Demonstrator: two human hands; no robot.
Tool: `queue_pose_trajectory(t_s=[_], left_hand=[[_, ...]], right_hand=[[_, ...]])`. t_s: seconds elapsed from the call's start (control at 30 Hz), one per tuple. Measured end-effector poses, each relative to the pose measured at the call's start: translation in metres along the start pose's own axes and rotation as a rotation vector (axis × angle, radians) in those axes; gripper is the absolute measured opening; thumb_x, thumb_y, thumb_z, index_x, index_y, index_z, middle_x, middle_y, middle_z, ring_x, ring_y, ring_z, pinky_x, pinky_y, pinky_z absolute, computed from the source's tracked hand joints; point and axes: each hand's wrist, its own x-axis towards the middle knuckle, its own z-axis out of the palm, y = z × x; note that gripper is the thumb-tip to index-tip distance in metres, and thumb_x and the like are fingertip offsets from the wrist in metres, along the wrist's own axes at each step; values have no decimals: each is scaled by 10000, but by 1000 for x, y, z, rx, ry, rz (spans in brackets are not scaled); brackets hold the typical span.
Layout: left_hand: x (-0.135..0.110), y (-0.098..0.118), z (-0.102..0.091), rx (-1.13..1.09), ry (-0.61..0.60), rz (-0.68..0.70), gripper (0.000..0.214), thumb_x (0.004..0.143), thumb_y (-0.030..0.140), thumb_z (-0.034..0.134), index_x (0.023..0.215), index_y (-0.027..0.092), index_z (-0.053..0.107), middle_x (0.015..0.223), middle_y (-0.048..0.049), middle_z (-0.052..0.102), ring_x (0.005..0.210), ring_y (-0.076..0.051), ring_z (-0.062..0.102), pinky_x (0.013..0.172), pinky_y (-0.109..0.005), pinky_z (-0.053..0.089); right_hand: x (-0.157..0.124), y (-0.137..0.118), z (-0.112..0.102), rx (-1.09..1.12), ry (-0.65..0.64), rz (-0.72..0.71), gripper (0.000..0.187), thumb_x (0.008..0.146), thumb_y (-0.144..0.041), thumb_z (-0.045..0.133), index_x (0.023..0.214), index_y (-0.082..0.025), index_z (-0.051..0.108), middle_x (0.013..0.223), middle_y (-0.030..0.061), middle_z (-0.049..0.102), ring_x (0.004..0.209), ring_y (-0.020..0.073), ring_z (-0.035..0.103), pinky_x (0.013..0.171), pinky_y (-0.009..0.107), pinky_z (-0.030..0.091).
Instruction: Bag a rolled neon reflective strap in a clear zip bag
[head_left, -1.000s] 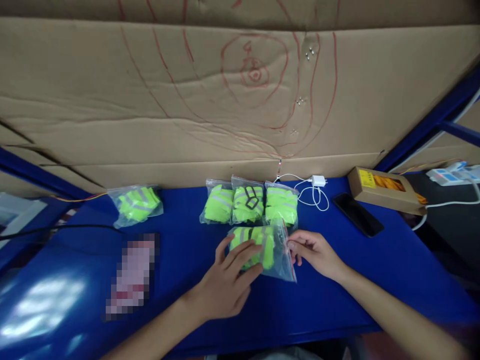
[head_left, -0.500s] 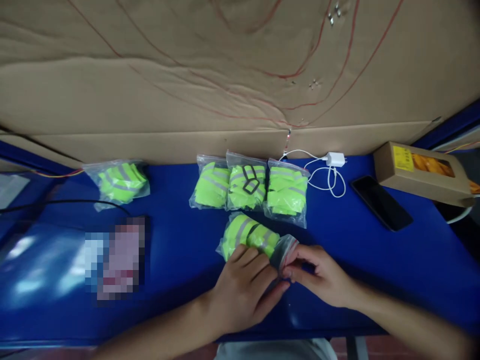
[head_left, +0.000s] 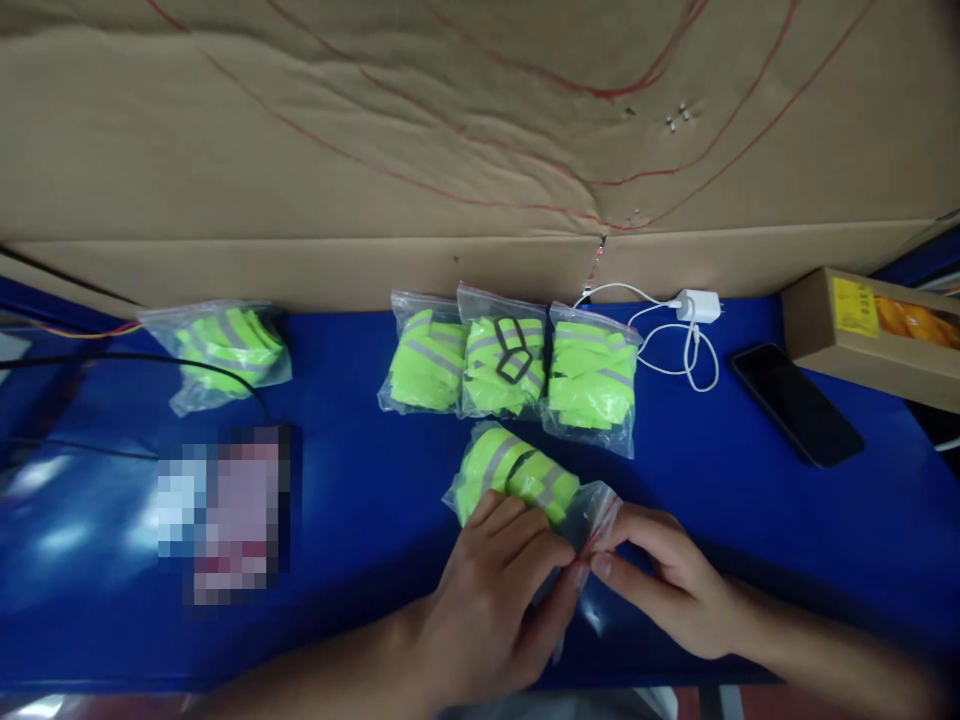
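A clear zip bag [head_left: 592, 515] with a red seal line lies at the front of the blue table, packed with a neon-yellow reflective strap [head_left: 499, 462] with grey bands. My left hand [head_left: 499, 590] rests over the bag's lower side, thumb and forefinger closed on the mouth near the red seal. Pinching the same seal from the right is my right hand [head_left: 667, 575], its thumb and forefinger at the edge. Just behind stand three similar filled bags in a row: a left one [head_left: 427, 360], a middle one [head_left: 502, 355] with a black buckle on top, and a right one [head_left: 592, 375].
Another filled bag [head_left: 229, 350] lies at the back left, near a black cable [head_left: 150, 362] and a blurred-out object [head_left: 240, 510]. At right are a white charger [head_left: 697, 306] with its cable, a black phone [head_left: 799, 403] and a cardboard box [head_left: 862, 330]. Cardboard [head_left: 375, 180] with red wires forms the back wall.
The view has shifted slightly, so most things sit a little differently in frame. My left thumb and forefinger have come up to the bag's seal, close beside my right fingers.
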Motion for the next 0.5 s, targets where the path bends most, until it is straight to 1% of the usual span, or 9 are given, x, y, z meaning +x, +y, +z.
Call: queue_pose_trajectory(t_s=[0.1,0.17,0.2,0.27,0.3,0.37,0.4,0.43,0.5], left_hand=[[0,3,1,-16,30,50,119,926,96,589,880,195,544,765,-2,596,715,-158,493,719,-370,373],[1,4,-1,-63,64,69,121,926,95,578,888,199,530,760,-1,580,707,-156,491,705,-365,382],[1,4,-4,-115,95,53,116,941,104,563,895,203,524,759,-2,568,708,-157,494,697,-360,392],[3,3,-12,-271,189,-27,109,994,156,529,901,213,519,759,-6,534,709,-156,495,665,-339,406],[4,2,-18,-363,243,-84,132,1027,203,507,896,217,520,762,-8,515,711,-156,490,644,-326,410],[7,-1,-31,-553,338,-193,228,1068,307,473,859,225,512,748,-6,471,688,-153,466,596,-301,416],[9,-1,-38,-636,368,-234,271,1074,354,464,835,231,499,732,-2,451,667,-153,457,574,-292,423],[11,-2,-44,-688,387,-270,306,1075,395,453,815,237,482,714,1,440,643,-154,459,552,-287,432],[15,-2,-54,-621,360,-333,374,1080,478,395,790,250,449,676,5,451,594,-160,489,510,-286,450]], right_hand=[[-5,-1,2,-78,9,-90,128,970,-148,616,1021,-262,646,910,17,722,832,177,676,793,322,554],[-8,0,3,-91,42,-80,112,961,-152,604,974,-260,629,868,16,690,787,180,643,748,326,538],[-8,1,2,-83,98,-44,95,968,-167,591,930,-252,613,830,13,661,743,173,614,697,312,519],[-8,4,-1,-39,214,64,157,988,-223,583,832,-234,573,744,-3,585,652,148,537,593,272,455],[-6,6,-3,9,242,115,214,998,-266,592,790,-226,561,710,-11,554,626,137,509,566,258,432],[-1,8,-7,165,217,179,311,1019,-378,594,756,-212,582,692,-7,556,639,134,526,588,249,458],[2,9,-7,255,174,208,330,1028,-433,579,793,-206,625,731,8,598,679,141,567,624,255,494],[5,10,-7,335,138,245,336,1035,-479,561,878,-203,671,813,29,651,730,151,611,658,265,528],[9,13,-5,437,99,335,369,1029,-536,558,1131,-209,694,1038,74,710,837,173,681,716,295,585]])
